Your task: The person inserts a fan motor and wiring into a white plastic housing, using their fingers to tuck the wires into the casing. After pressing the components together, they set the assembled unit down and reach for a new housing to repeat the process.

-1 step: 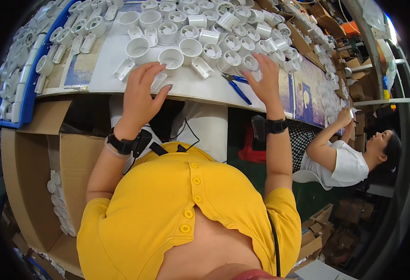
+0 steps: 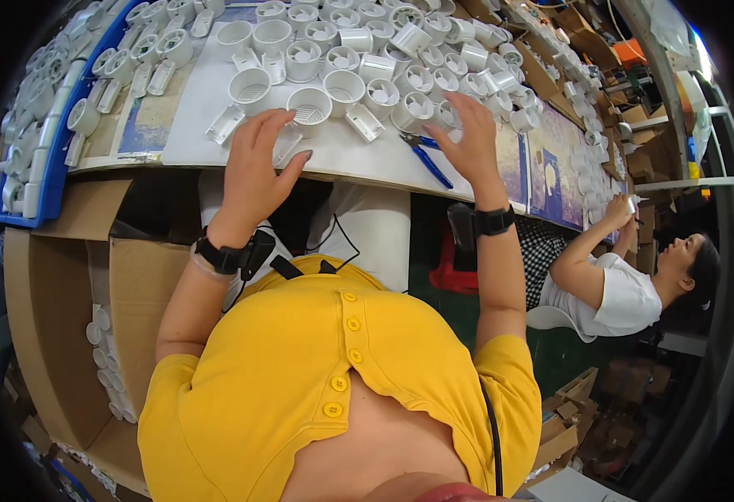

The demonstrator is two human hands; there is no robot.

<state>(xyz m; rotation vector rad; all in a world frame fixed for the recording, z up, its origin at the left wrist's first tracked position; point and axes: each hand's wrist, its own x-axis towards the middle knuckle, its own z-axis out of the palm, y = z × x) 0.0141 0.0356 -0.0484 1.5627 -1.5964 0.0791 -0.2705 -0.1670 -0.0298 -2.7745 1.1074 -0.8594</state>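
Observation:
My left hand [image 2: 258, 174] hovers over the front of the white work surface [image 2: 346, 161], fingers apart and nothing in it. Its fingertips are nearest a round white plastic housing [image 2: 309, 106] with a slotted bottom. A short flat white piece beside that housing is partly hidden by the hand. Over the right part of the surface, my right hand [image 2: 472, 149] is open too, thumb and fingers spread. Just left of it lies a pair of blue-handled cutting pliers [image 2: 431, 166]. White cups with fan blades [image 2: 418, 107] stand close to its fingertips.
Many white housings crowd the far side of the table. A blue bin [image 2: 57, 180] of white parts stands at the left. Below it is an open cardboard box [image 2: 145, 276] with white parts inside. At the right, a person in a white shirt [image 2: 605, 289] handles a small white part.
My right hand has shifted slightly left, closer to the pliers. My left hand stays almost where it was, and the whole view has moved a little.

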